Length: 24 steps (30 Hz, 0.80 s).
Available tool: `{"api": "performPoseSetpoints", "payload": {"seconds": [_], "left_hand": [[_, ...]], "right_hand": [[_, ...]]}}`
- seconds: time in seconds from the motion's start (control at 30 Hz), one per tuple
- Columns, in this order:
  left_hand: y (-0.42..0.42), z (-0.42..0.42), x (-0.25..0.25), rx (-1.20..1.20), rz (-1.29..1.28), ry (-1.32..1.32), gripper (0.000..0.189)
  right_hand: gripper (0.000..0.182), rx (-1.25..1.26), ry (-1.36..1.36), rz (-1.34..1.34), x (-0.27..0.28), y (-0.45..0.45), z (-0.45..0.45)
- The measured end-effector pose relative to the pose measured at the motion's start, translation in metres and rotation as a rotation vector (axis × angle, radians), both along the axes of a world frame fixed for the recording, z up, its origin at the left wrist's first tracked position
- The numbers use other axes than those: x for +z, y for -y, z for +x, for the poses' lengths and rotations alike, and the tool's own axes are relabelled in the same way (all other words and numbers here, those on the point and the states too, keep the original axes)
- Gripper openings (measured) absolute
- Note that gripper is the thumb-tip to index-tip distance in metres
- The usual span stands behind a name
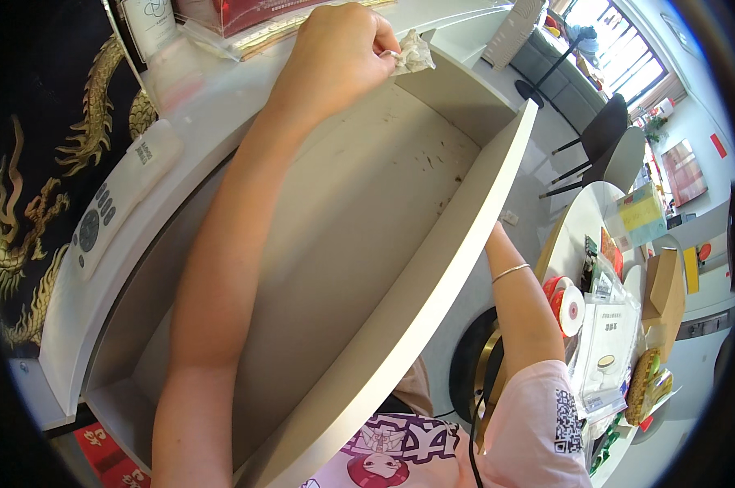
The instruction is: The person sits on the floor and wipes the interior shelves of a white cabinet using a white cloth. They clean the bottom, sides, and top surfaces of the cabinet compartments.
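My left hand [337, 58] pinches a crumpled white tissue [415, 53] at the far end of a pulled-out drawer [355, 226]. The left forearm reaches across the drawer's inside. Dark specks of debris [427, 161] lie on the drawer floor, mostly towards the far corner and along the front panel. My right forearm, with a silver bangle [511, 272] on it, goes behind the white drawer front [440, 277]. That panel hides the right hand, so its grip cannot be seen.
A remote control [120, 195] and a red box [239, 15] lie on the white cabinet top [212, 110]. At right, a table [578, 210] carries tape rolls [565, 305], packets and a cardboard box [663, 299]. Chairs [599, 125] and a grey sofa [562, 79] stand beyond.
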<state>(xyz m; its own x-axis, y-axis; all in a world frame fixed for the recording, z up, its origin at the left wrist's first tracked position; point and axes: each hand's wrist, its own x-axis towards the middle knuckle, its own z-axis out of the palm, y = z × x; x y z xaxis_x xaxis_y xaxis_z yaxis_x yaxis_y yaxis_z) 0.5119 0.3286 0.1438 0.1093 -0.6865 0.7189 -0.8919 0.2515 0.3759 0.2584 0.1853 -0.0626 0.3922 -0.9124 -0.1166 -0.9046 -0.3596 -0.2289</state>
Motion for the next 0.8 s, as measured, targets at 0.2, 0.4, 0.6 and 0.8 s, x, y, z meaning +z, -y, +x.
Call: {"api": "performPoseSetpoints", "payload": {"seconds": [0.2, 0.4, 0.6, 0.8], "left_hand": [[-0.004, 0.01, -0.009, -0.021, -0.013, -0.058, 0.012], [-0.005, 0.015, -0.014, -0.048, 0.007, -0.122, 0.011], [-0.01, 0.023, -0.014, -0.072, 0.078, -0.24, 0.012], [-0.037, -0.001, -0.024, -0.091, 0.103, -0.26, 0.009]], "right_hand": [[0.016, -0.015, 0.176, -0.054, 0.078, -0.016, -0.004], [0.015, -0.153, 0.475, -0.171, 0.144, -0.021, -0.009], [0.017, 0.085, 0.768, -0.685, 0.189, -0.083, 0.02], [0.017, 0.347, 0.764, -0.426, 0.187, -0.135, 0.038]]}}
